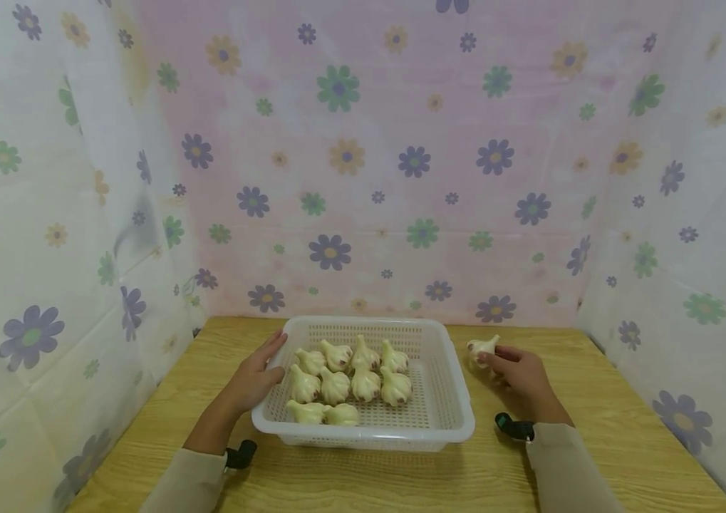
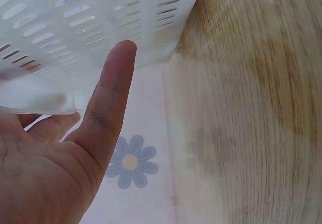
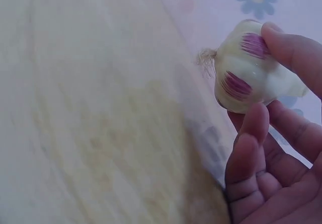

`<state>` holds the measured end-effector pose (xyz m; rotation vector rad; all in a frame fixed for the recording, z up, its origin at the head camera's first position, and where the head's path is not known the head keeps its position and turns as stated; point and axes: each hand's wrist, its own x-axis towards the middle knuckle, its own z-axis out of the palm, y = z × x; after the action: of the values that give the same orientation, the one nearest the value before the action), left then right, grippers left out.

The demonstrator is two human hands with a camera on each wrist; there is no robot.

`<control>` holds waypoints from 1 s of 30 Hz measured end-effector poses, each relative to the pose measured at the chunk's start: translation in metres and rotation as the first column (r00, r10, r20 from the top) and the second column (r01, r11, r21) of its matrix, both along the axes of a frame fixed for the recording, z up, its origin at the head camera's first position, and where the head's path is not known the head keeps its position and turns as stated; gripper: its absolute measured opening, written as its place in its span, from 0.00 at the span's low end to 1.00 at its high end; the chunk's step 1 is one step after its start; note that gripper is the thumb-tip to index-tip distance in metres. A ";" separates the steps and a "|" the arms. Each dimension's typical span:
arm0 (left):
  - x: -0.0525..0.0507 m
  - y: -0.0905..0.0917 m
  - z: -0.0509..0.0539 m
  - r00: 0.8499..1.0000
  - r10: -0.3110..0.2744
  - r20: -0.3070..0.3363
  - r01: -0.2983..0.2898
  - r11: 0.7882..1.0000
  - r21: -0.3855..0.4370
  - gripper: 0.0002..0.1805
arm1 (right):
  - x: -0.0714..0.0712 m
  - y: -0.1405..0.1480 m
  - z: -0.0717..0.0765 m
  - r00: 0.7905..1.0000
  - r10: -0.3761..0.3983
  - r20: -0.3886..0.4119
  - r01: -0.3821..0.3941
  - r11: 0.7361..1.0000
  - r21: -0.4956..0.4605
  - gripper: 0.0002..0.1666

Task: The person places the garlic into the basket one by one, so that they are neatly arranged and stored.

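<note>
A white plastic basket (image 1: pixel 459 399) with slotted walls stands on the table, holding several pale garlic bulbs (image 1: pixel 365 385) toward its left side. At the basket's left rim, my left hand (image 1: pixel 253 377) grips the edge, thumb over the top. The left wrist view shows one straight finger (image 2: pixel 115 73) lying against the outer wall; part of the grip is hidden behind the rim. To the right of the basket, my right hand (image 1: pixel 526 377) pinches a single garlic bulb (image 3: pixel 246 73) between thumb and fingers. Purple streaks and a tuft of roots show on this bulb in the right wrist view.
A wood-grain table (image 1: pixel 350 484) carries everything. Flower-printed cloth (image 1: pixel 375 178) rises behind it and along both sides. Dark wrist-worn devices (image 1: pixel 515 427) sit at the cuffs of both light sleeves (image 1: pixel 571 467).
</note>
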<state>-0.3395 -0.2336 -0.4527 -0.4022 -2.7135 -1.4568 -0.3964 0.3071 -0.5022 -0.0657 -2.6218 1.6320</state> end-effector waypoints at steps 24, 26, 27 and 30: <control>-0.002 0.000 -0.001 1.000 -0.004 0.008 0.004 1.000 0.007 0.43 | 0.020 -0.026 0.082 0.984 0.064 -0.169 -0.057 0.998 0.041 0.44; -0.003 -0.001 -0.002 1.000 -0.004 0.006 0.003 1.000 0.006 0.43 | 0.023 -0.029 0.088 0.980 0.083 -0.181 -0.076 0.996 0.048 0.42; -0.003 -0.001 -0.002 1.000 -0.003 0.008 0.002 1.000 0.009 0.43 | 0.025 -0.031 0.092 0.978 0.095 -0.187 -0.087 0.995 0.054 0.42; -0.002 -0.001 -0.003 1.000 -0.001 0.010 0.001 1.000 0.011 0.43 | 0.029 -0.039 0.101 0.968 0.145 -0.204 -0.134 0.989 0.064 0.40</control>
<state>-0.3418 -0.2345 -0.4553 -0.3969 -2.7122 -1.4766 -0.3676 0.2685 -0.4010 0.2830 -2.5547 1.5167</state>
